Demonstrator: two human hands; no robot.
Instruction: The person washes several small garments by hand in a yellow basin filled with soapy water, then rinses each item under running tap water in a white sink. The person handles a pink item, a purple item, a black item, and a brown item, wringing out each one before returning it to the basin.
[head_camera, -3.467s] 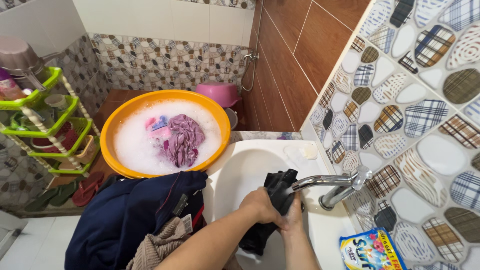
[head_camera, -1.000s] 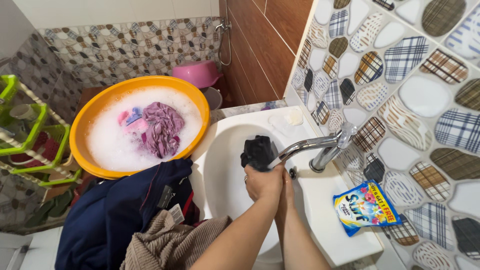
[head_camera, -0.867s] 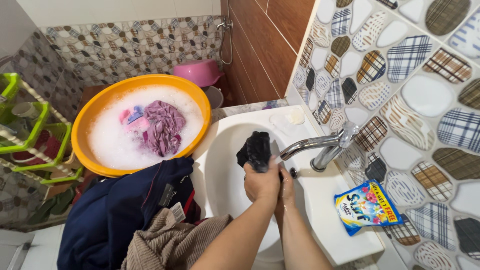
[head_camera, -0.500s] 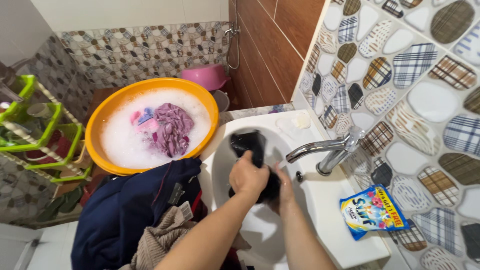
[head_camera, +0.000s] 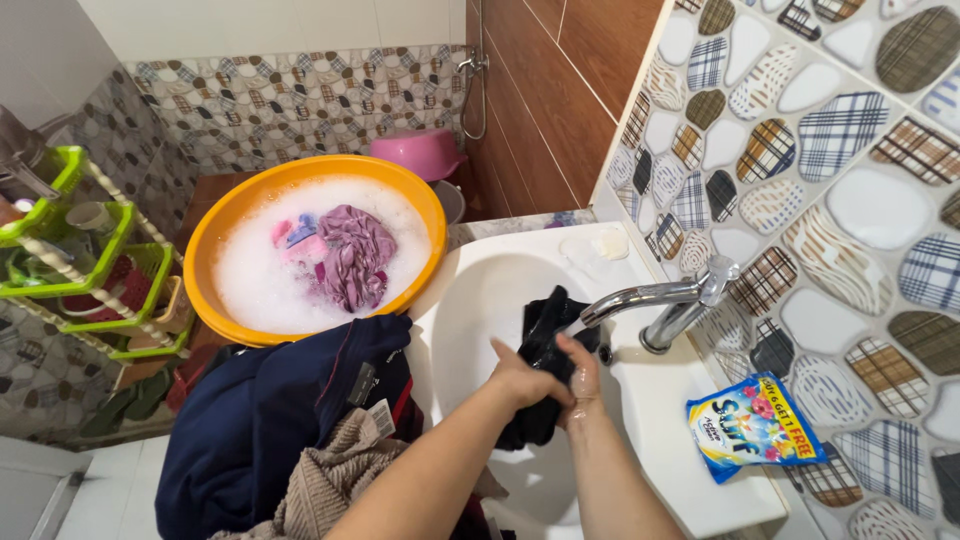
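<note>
At the centre of the frame, a person's two hands press a wet black garment (head_camera: 540, 360) between them over a white washbasin (head_camera: 470, 310), just below the spout of a chrome tap (head_camera: 660, 300) that reaches in from the right. The left hand (head_camera: 522, 380) closes its fingers around the near side of the cloth, while the right hand (head_camera: 580, 385) lies against the far side, fingers together and wet, clamping the fabric from the right. The garment hangs from the grip, one end rising toward the spout, the other drooping into the bowl. Left of the basin, in the upper-left middle of the frame, an orange tub (head_camera: 230, 215) holds suds and a purple cloth (head_camera: 355, 255). A dark blue garment (head_camera: 270, 420) and a beige knit (head_camera: 335, 480) are heaped at lower left, touching the basin's rim. A blue detergent sachet (head_camera: 750, 425) lies on the basin ledge at lower right, and a green rack (head_camera: 70, 240) stands at far left.
</note>
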